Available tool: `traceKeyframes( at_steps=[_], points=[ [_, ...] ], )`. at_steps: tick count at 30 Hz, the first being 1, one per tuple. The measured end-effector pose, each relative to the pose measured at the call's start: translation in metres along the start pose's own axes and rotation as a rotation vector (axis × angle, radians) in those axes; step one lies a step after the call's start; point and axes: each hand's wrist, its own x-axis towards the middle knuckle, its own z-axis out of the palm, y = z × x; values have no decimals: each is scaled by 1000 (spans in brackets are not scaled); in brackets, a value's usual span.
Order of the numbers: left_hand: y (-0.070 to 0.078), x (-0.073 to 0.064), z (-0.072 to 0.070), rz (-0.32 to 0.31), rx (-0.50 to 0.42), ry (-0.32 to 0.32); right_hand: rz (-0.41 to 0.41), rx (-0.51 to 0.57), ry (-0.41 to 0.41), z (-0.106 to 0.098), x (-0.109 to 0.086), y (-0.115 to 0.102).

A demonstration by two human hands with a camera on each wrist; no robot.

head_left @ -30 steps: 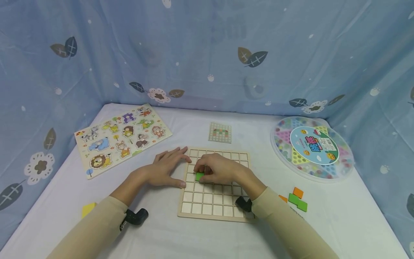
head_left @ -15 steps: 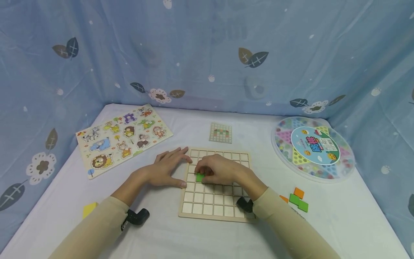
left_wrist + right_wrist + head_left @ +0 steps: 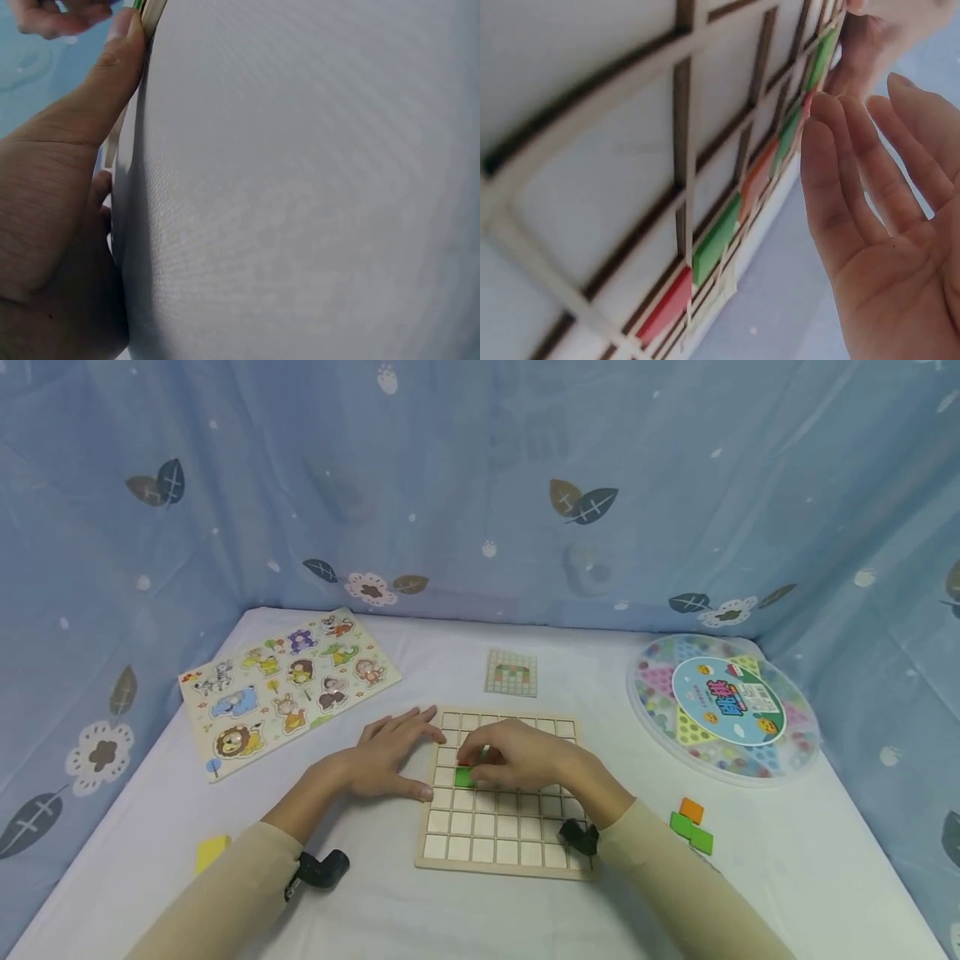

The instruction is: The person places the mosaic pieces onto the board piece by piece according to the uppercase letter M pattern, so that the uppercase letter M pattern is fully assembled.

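Note:
A wooden grid board lies flat on the white-covered table. My left hand rests at its left edge with fingers and thumb spread; the left wrist view shows the thumb against the board's side. Over the board hovers my right hand, fingers bent and relaxed, right beside a green tile that sits in a cell. In the right wrist view nothing shows between its fingertips. A row of tiles, red, green and orange, lies in cells mostly hidden from the head view.
A pattern card lies behind the board. Loose green tiles and an orange tile are at the right. An animal puzzle stands back left, a round Chinese checkers box back right. A yellow block sits by the left sleeve.
My right hand has shifted slightly right, off the green tile, which shows more fully. The right sleeve now covers one loose orange tile. My left hand stays in place.

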Motion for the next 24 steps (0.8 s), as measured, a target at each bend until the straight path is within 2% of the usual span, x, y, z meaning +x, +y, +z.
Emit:
traceKeyframes(
  at_steps=[4, 16, 24],
  points=[
    [-1, 1, 1, -7, -3, 0, -5, 26, 17, -5, -9, 2],
    [3, -4, 0, -35, 25, 13, -2, -44, 107, -14, -55, 17],
    [4, 0, 2, -23, 19, 20, 80, -52, 170, -24, -98, 34]
  ],
)
